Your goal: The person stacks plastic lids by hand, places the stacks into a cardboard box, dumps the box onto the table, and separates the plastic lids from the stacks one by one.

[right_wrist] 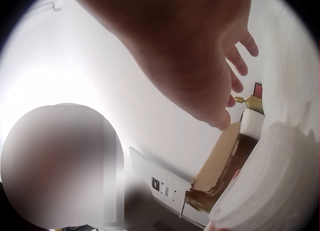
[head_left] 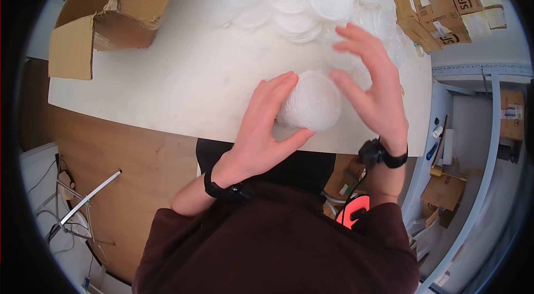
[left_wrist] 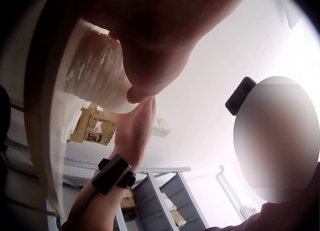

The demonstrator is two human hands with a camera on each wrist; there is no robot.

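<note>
A tall stack of round, translucent white plastic lids (head_left: pixel 316 102) stands near the table's front edge. My left hand (head_left: pixel 257 130) holds the stack from its left side, fingers along the far side and thumb at the near side. In the left wrist view the layered rims of the stack (left_wrist: pixel 97 66) show beside the thumb. To the right of the stack, my right hand (head_left: pixel 374 85) is raised with spread fingers and nothing in it. The right wrist view shows that hand (right_wrist: pixel 200 61) apart from the stack (right_wrist: pixel 272 178).
Many more round lids (head_left: pixel 329 1) lie in overlapping piles toward the back of the white table (head_left: pixel 183 83). An opened cardboard box (head_left: pixel 125 30) sits at the back left. Cardboard cartons (head_left: pixel 436 8) stand beyond the right edge, above grey shelving (head_left: pixel 489 144).
</note>
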